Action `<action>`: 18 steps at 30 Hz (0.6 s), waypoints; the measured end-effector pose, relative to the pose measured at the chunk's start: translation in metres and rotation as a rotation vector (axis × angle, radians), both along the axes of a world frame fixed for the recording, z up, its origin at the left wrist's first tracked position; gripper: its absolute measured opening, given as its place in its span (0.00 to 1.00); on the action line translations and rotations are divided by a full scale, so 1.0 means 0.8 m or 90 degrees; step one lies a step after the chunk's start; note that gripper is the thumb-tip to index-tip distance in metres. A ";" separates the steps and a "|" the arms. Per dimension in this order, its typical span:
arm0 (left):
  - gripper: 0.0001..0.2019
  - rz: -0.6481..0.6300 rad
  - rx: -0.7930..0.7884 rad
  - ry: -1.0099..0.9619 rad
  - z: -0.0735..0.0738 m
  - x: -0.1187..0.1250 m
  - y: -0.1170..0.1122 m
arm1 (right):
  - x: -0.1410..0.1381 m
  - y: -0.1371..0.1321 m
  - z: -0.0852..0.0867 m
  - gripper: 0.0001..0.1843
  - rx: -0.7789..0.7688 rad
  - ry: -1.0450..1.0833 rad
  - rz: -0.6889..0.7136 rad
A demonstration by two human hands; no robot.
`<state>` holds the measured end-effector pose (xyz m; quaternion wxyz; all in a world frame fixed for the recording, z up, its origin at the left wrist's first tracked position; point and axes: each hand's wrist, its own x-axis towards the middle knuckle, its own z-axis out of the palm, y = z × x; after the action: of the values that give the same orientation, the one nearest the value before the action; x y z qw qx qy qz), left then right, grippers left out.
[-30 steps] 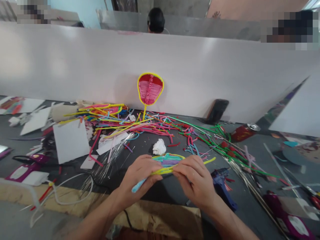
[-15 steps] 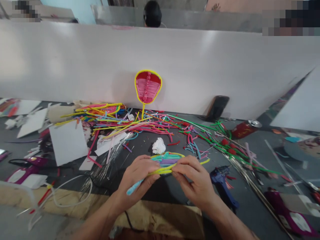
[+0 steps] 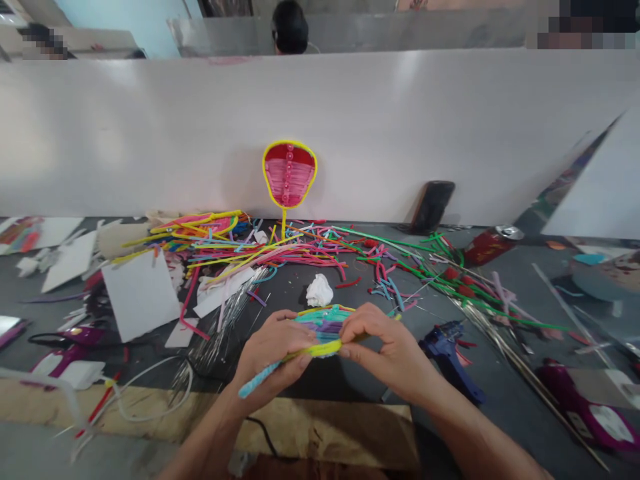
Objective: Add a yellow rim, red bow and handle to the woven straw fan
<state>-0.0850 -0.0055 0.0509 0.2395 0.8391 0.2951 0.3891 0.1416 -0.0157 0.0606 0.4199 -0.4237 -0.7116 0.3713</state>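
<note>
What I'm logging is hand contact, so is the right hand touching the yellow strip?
Touching. The head view shows the right hand with its fingers pinching the yellow strip.

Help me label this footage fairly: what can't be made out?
Head view: whether the blue stem joins the fuzzy piece, hidden by the left hand.
Head view: the fuzzy piece's right end, behind the right hand.
Head view: the red can's markings, too small.
Head view: the purple-edged object, cut by the left edge.

Now showing less yellow strip (image 3: 325,348) beyond the right hand (image 3: 387,348) and more blue handle (image 3: 259,380) beyond the left hand (image 3: 273,348).
</note>
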 end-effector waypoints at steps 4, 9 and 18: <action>0.07 -0.003 -0.022 -0.005 -0.001 -0.005 0.001 | -0.002 0.004 -0.006 0.06 0.003 -0.006 0.020; 0.08 0.012 -0.018 -0.025 -0.003 -0.007 0.003 | -0.006 0.009 -0.011 0.04 0.007 0.005 0.040; 0.21 0.048 -0.023 0.012 -0.003 -0.020 0.010 | -0.015 0.012 -0.012 0.04 0.182 -0.050 0.004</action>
<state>-0.1011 0.0025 0.0483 0.2371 0.8267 0.3353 0.3846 0.1297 -0.0059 0.0510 0.4469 -0.3713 -0.7744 0.2505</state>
